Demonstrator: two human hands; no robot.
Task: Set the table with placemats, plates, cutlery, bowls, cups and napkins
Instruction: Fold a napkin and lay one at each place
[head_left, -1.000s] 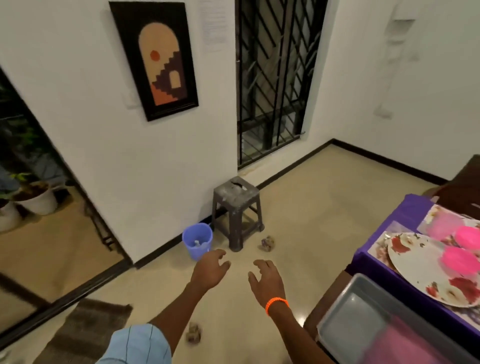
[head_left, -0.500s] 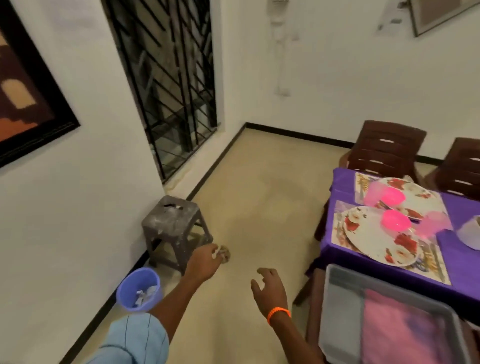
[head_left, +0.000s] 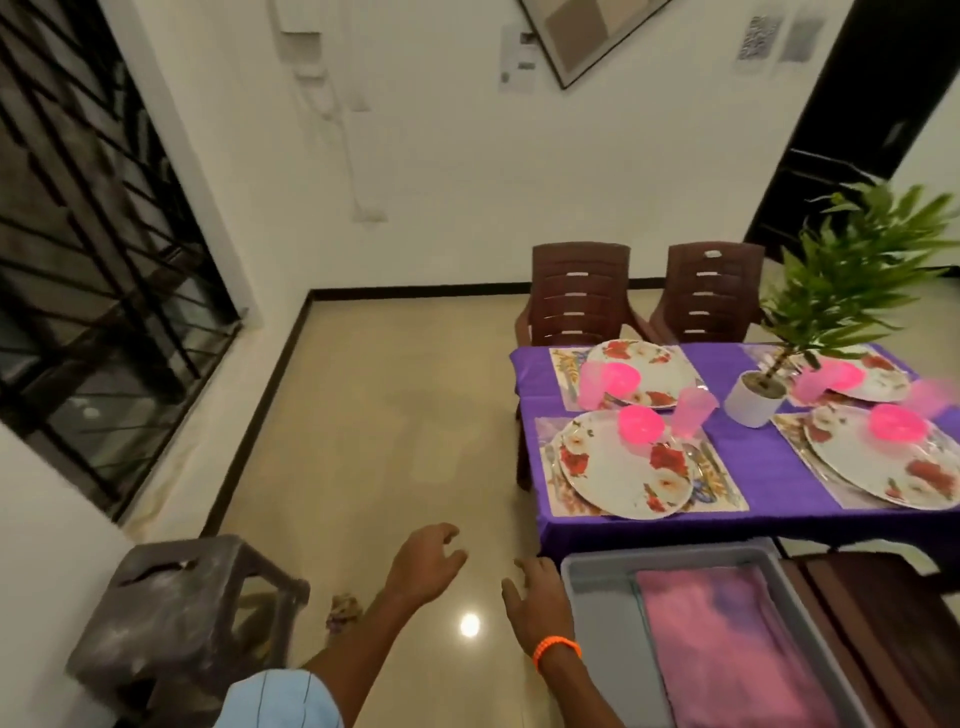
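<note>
Empty-handed, left hand (head_left: 423, 564) and right hand (head_left: 537, 597) hang loosely open beside the grey tub (head_left: 597, 577), napkins (head_left: 727, 649) apparently next.

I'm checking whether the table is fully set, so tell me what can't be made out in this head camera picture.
- Cutlery: only blurred streaks beside the near-left plate; pieces cannot be counted.
- Near-right plate: cut off by the right edge.
- Far-right plate: partly hidden by the potted plant.
- Grey tub: pink cloth inside is blurred and runs off the bottom edge; napkins or not, cannot tell.
- Pink cup: motion-blurred.
</note>
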